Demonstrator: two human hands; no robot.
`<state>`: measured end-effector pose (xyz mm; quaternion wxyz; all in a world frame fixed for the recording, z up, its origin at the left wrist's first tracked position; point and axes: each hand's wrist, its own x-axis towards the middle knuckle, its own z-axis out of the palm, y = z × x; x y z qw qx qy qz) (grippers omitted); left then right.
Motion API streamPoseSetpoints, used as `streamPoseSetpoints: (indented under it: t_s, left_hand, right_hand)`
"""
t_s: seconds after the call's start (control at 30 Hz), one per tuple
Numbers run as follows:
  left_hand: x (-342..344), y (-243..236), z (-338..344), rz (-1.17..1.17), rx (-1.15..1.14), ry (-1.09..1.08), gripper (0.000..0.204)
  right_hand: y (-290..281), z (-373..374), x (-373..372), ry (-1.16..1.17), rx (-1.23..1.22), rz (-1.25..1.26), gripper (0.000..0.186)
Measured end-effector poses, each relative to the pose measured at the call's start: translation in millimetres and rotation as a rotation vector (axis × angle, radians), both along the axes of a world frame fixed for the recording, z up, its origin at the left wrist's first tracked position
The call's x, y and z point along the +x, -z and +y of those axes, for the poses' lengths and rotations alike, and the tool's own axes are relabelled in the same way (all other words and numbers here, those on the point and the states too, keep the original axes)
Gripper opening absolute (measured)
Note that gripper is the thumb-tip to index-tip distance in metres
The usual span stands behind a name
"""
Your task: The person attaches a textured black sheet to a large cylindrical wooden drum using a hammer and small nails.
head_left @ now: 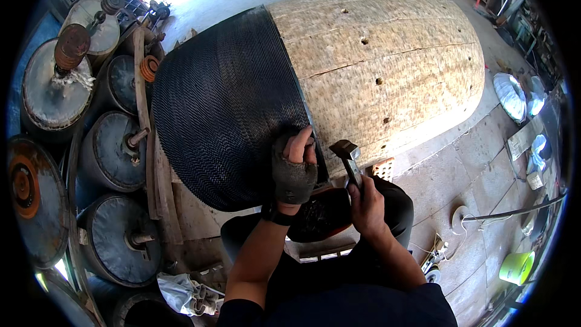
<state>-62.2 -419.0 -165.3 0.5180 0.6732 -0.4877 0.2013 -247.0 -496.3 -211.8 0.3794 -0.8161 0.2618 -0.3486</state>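
A large wooden drum (pixel 411 54) lies on its side before me, its pale planks dotted with several small dark holes. Black ridged sheeting (pixel 224 97) wraps its left part, ending in a straight edge across the planks. At the near end of that edge is my left hand (pixel 295 166), in a dark fingerless glove, with its fingers closed; what they hold, if anything, is hidden. My right hand (pixel 367 206) grips a hammer (pixel 350 160), its metal head raised just right of the edge. Between my legs sits a dark bowl (pixel 321 218) with small bits in it, too small to name.
Several metal-ended rollers (pixel 124 239) with shafts are stacked at the left beside wooden beams (pixel 147 103). A crumpled white bag (pixel 187 293) lies at lower left. On the right floor are a green bucket (pixel 517 267), a hose (pixel 514 211) and white plastic bundles (pixel 509 97).
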Motion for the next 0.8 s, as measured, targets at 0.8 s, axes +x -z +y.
streamPoseSetpoints:
  t_s: [0.8]
  left_hand:
    - [5.5,-0.9,1.5,-0.020,-0.001,0.056,0.049]
  right_hand:
    - [34.0,-13.3,16.7,0.083,-0.129,0.040,0.022]
